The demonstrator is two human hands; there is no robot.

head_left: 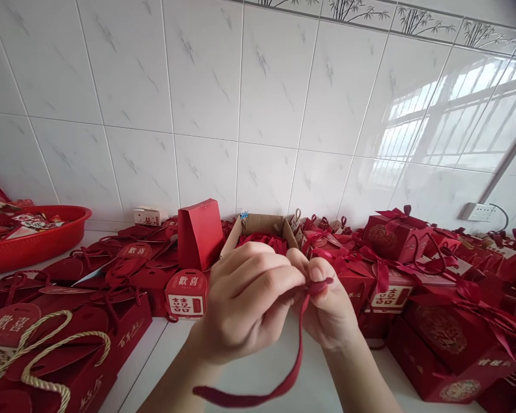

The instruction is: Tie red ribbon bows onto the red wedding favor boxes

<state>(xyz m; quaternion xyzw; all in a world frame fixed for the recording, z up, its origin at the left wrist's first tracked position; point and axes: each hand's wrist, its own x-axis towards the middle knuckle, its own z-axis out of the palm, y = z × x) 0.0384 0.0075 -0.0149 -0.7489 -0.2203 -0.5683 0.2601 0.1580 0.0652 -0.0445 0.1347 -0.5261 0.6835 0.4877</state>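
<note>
My left hand (245, 298) and my right hand (327, 304) meet in the middle of the view, both pinched on the top end of a dark red ribbon (298, 350). The ribbon hangs down between my wrists and curls to the left near the bottom edge. Behind my hands stands an open brown cardboard box (260, 225) with more red ribbons inside. An upright red paper box (200, 232) stands just left of it. The fingertips of both hands are pressed together around the ribbon's end.
Red gift boxes with ribbon bows (395, 235) crowd the right side. Flat red boxes and tags (133, 258) lie on the left, with a red bag with cream rope handles (60, 355) at the front. A red basin (30, 235) sits far left. White tiled wall (241, 103) behind.
</note>
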